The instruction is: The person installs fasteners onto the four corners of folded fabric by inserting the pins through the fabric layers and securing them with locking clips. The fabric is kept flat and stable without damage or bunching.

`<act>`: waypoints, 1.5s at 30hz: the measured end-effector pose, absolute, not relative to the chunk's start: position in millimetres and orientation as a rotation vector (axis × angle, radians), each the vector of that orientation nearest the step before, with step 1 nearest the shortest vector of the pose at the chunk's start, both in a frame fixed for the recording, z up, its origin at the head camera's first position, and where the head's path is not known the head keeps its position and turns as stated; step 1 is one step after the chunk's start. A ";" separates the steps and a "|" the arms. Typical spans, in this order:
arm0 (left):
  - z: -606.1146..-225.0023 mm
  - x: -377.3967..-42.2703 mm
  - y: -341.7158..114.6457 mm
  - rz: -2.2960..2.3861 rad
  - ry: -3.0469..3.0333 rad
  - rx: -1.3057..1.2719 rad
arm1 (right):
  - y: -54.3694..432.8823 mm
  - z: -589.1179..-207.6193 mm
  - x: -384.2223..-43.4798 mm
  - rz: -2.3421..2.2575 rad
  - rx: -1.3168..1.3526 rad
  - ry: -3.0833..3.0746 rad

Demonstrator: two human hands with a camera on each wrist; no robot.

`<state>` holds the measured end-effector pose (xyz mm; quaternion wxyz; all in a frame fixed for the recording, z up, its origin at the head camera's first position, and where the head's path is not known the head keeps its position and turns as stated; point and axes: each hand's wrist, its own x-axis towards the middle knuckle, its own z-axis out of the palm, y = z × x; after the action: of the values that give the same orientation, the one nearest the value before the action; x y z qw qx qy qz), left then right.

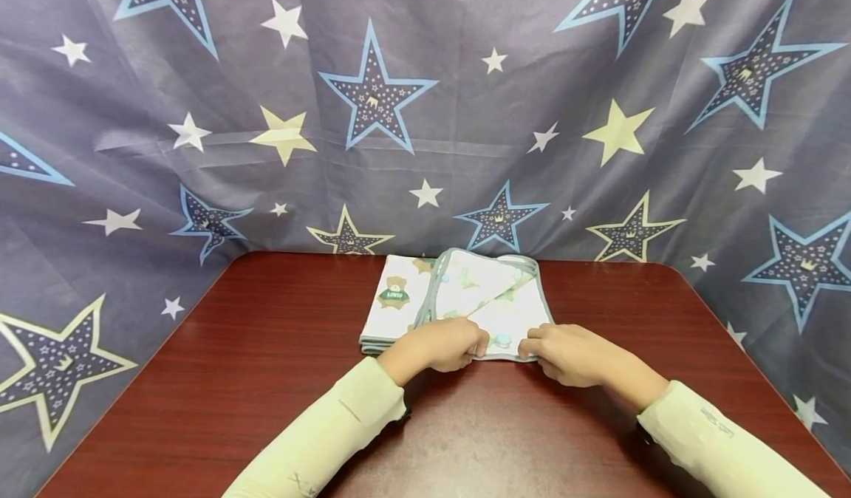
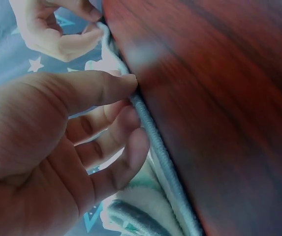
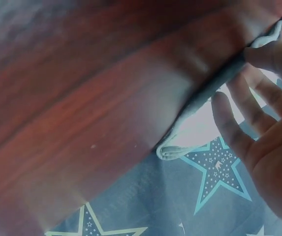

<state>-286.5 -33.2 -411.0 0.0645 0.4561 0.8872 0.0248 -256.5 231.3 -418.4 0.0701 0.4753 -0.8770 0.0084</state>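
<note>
A white cloth (image 1: 512, 321) with grey-green edging lies folded near the back of the table, with a faint print and a pale blue round spot by its near edge. My left hand (image 1: 452, 343) pinches that near edge between thumb and fingers, seen closely in the left wrist view along the trimmed edge (image 2: 165, 152). A short way to the right, my right hand (image 1: 572, 354) pinches the same edge near the cloth's corner. In the right wrist view, the edging (image 3: 200, 101) runs up to the thumb. The cloth's underside is hidden.
Partly under the cloth's left side is a neatly folded piece of white fabric (image 1: 394, 313) with a bear print and grey-green edges. The reddish-brown wooden table (image 1: 266, 313) ends at a grey curtain (image 1: 425, 165) patterned with stars.
</note>
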 end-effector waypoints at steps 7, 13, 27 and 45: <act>-411.4 -283.7 -35.3 0.045 2.738 1.401 | 233.7 -417.8 -254.4 0.006 1.415 -2.604; -407.8 -287.0 -42.3 0.076 2.808 1.464 | 233.8 -413.4 -259.1 -0.004 1.408 -2.558; -401.5 -323.3 -70.4 0.077 3.062 1.397 | 222.2 -393.3 -295.1 -0.037 1.335 -2.522; -399.1 -361.0 -88.6 0.566 3.188 0.748 | 187.0 -380.0 -348.5 0.117 1.211 -2.602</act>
<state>-361.0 -88.6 -399.1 -0.0907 0.2241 0.9554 0.1696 -348.5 187.0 -380.0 0.1342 0.4179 -0.8976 0.0404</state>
